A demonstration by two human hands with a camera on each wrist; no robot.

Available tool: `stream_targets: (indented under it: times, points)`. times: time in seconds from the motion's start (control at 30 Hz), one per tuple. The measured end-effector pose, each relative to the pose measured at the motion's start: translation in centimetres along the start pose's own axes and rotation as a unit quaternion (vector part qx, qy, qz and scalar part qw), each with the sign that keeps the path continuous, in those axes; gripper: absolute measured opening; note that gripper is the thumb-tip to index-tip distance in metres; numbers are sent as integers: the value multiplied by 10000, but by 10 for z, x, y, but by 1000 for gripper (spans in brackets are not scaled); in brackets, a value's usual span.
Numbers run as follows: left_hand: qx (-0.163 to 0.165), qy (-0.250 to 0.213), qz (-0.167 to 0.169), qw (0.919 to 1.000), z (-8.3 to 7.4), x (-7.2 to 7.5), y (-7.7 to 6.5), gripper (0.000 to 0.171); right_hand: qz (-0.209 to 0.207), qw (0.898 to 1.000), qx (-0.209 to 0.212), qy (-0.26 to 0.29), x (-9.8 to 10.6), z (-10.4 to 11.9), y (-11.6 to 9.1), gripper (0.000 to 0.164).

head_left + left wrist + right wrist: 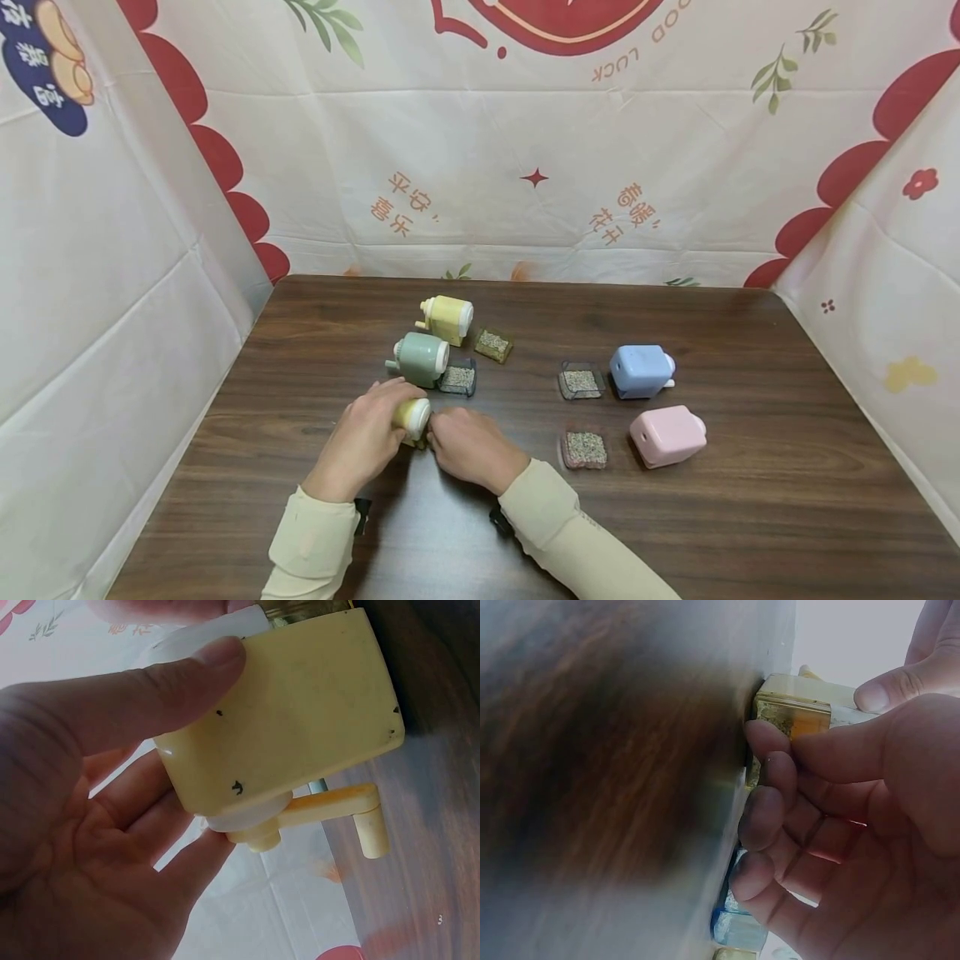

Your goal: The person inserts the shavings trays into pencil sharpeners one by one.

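In the head view my left hand (365,435) grips a yellow hand-crank pencil sharpener (410,416), near the table's left side. The left wrist view shows the thumb on its flat yellow face (307,712) and its crank (334,801) sticking out. Close against the sharpener's white front, my right hand (474,447) pinches a clear yellowish shavings drawer (780,714) between thumb and index finger. The drawer lies at the sharpener's lower part; fingers hide how far in it sits. The other right fingers are curled.
Behind my hands stand a green sharpener (422,358) and another yellow one (447,318), with shavings-filled drawers (459,377) beside them. To the right are a blue sharpener (641,371), a pink one (667,436) and two more drawers (584,450). A printed cloth (480,167) hangs behind the table.
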State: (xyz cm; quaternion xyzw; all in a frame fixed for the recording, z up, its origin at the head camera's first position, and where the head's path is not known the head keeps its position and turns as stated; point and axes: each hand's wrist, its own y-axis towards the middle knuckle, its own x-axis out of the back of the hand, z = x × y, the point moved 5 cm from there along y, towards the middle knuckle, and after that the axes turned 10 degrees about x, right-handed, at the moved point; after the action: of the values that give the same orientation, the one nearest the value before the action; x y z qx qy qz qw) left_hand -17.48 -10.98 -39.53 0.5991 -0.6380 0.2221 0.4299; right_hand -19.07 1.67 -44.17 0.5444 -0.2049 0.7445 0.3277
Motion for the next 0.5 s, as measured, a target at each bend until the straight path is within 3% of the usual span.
stream_targets:
  times: [0.5]
  points:
    - [-23,22,2,10000,-1,0,0,48,-73,9998,157,-61,-2,1,3,24]
